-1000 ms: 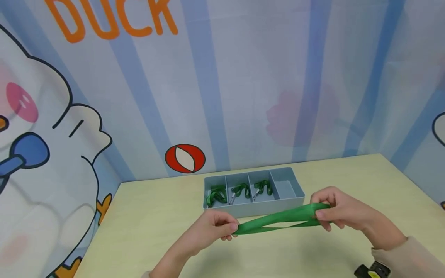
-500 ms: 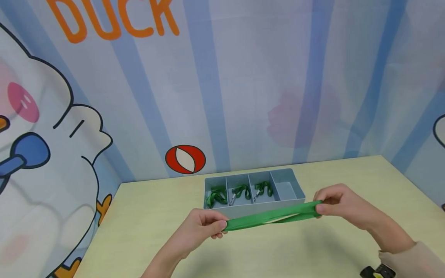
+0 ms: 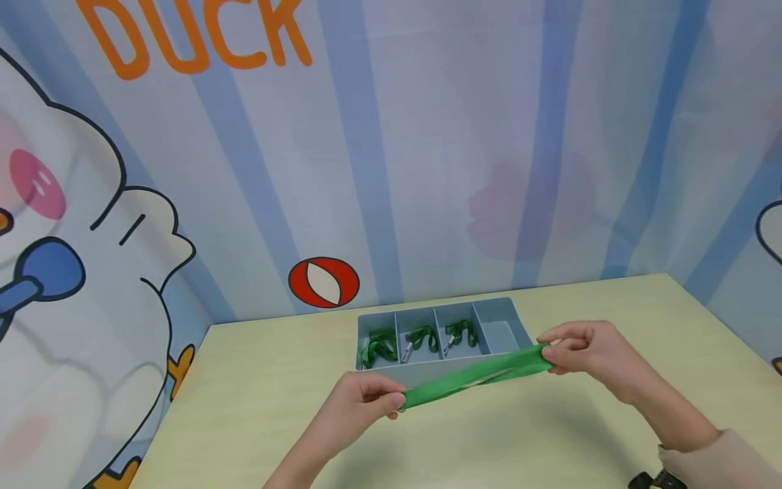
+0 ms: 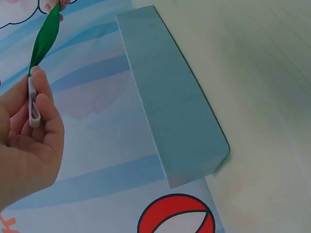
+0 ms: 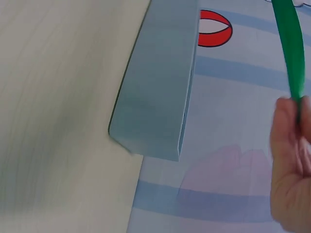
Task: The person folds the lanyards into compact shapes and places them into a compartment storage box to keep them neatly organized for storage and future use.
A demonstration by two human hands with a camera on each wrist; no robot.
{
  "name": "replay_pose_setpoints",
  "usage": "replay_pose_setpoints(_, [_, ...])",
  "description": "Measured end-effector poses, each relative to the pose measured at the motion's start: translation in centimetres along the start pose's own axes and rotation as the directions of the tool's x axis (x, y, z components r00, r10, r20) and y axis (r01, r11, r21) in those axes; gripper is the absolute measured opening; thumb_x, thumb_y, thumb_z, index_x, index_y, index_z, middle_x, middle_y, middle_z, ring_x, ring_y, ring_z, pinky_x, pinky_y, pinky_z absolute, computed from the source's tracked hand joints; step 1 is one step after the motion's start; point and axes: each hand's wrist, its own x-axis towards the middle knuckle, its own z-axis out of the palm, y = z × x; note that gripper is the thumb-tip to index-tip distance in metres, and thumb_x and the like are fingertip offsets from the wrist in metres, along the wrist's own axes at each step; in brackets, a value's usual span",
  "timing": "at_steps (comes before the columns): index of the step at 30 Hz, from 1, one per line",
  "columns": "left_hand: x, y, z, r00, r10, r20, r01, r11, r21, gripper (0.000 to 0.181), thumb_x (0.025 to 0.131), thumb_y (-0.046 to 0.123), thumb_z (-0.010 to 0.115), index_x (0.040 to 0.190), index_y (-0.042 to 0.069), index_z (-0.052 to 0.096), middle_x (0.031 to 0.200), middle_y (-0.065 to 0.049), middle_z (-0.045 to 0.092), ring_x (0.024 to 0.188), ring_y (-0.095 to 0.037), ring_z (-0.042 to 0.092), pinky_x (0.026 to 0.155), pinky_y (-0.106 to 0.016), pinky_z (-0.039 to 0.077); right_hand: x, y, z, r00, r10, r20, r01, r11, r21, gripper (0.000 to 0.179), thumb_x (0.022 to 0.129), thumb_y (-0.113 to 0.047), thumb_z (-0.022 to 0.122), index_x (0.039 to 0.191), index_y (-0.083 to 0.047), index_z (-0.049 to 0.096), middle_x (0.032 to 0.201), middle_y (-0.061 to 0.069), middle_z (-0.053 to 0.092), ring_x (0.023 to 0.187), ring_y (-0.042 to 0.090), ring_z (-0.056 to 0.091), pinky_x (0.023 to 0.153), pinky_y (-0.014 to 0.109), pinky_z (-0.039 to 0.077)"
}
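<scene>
A green lanyard (image 3: 476, 375) is stretched between the two hands above the table, its strap folded into layers. At its left end the left hand (image 3: 362, 405) pinches it between thumb and fingers. In the left wrist view a pale clip (image 4: 33, 108) shows at that end, within the fingers of the left hand (image 4: 34, 131). The right hand (image 3: 589, 354) pinches the other end, slightly higher. Behind the strap stands a grey-blue divided tray (image 3: 421, 371). Green lanyards lie folded in three of its compartments, the left one (image 3: 381, 345), the second (image 3: 423, 337) and the third (image 3: 461, 333).
The tray's rightmost compartment (image 3: 502, 328) shows a bare floor. A pale yellow table (image 3: 275, 380) lies under everything, its back edge against a striped, printed backdrop (image 3: 427, 149). In the right wrist view the tray's side wall (image 5: 154, 82) rises left of the hand.
The strap's layers have come closer together since a second ago. The right hand has moved a little left and up, while the left hand shifted left and partly back. The tray stays put.
</scene>
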Motion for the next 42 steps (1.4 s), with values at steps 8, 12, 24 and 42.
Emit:
replay_pose_setpoints(8, [1.3, -2.4, 1.6, 0.995, -0.1, 0.026, 0.101, 0.994, -0.042, 0.014, 0.085, 0.009, 0.068, 0.095, 0.002, 0.073, 0.078, -0.007, 0.069, 0.068, -0.014, 0.063, 0.07, -0.03, 0.05, 0.5, 0.7, 1.4, 0.977, 0.089, -0.194, -0.134, 0.964, -0.231, 0.018, 0.083, -0.013, 0.071, 0.091, 0.003, 0.066, 0.07, 0.007, 0.066, 0.063, 0.019, 0.061, 0.061, 0.033, 0.052])
replay_pose_setpoints(12, [1.9, -3.1, 2.0, 0.987, -0.159, -0.002, 0.159, 0.984, -0.078, 0.016, 0.085, 0.012, 0.068, 0.096, 0.002, 0.072, 0.078, -0.006, 0.069, 0.069, -0.014, 0.062, 0.069, -0.031, 0.05, 0.6, 1.1, 1.4, 0.975, 0.11, -0.193, -0.152, 0.964, -0.218, 0.02, 0.082, -0.015, 0.072, 0.091, 0.003, 0.067, 0.069, 0.006, 0.066, 0.062, 0.02, 0.061, 0.059, 0.033, 0.052])
replay_pose_setpoints(24, [2.8, -2.6, 3.0, 0.978, -0.196, -0.065, 0.184, 0.97, -0.159, 0.018, 0.087, 0.013, 0.066, 0.097, -0.001, 0.071, 0.077, -0.007, 0.069, 0.068, -0.012, 0.062, 0.068, -0.03, 0.052, 0.7, 0.4, 1.7, 0.974, 0.086, -0.209, -0.137, 0.96, -0.245, 0.018, 0.081, -0.013, 0.072, 0.089, 0.002, 0.068, 0.07, 0.007, 0.067, 0.06, 0.019, 0.059, 0.057, 0.032, 0.05])
replay_pose_setpoints(42, [4.0, -0.1, 6.2, 0.969, -0.236, -0.074, 0.199, 0.921, -0.334, 0.019, 0.086, 0.014, 0.068, 0.098, -0.001, 0.07, 0.082, -0.009, 0.071, 0.07, -0.012, 0.066, 0.068, -0.026, 0.055, 1.3, -1.6, 4.9, 0.989, 0.056, -0.14, -0.076, 0.987, -0.142, 0.011, 0.08, -0.004, 0.069, 0.077, 0.004, 0.061, 0.069, 0.006, 0.064, 0.057, 0.019, 0.059, 0.056, 0.031, 0.052])
